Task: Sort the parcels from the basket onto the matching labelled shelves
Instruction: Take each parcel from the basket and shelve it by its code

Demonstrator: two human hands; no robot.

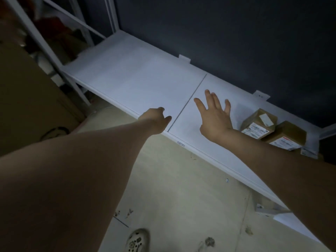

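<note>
Shelf: the white flat metal shelf [138, 77] runs from far left to near right against a dark blue-grey wall [236, 33]. A thin dark seam [189, 100] splits it into two panels, and the left panel shows nothing on it.
Floor: pale speckled concrete floor [172, 188] lies near the viewer. The basket is out of view, so the next parcel must be fetched from somewhere off-frame.
Parcels: two brown cardboard parcels with white printed labels sit at the right end of the shelf. The far parcel [258, 124] and the near parcel [287, 137] touch each other, both at a tilt.
Right hand: the right hand [214, 115] is spread wide and flat over the right panel, just left of the parcels, and holds nothing.
Left hand: the left hand [156, 119] is at the shelf's near edge, left of the seam, with fingers loosely curled and empty. Whether it touches the edge I cannot tell.
Tag: a small oval sticker [180, 143] is on the shelf's near rim, its print too small to read.
Step, as judged: both hands are free, so this looks like the gap between placements. To do it well, read the next parcel's label against the shelf's marking before committing. Set the parcel flat on bare panel beside the others, label up, rather than stacking it on the tilted pair.
</note>
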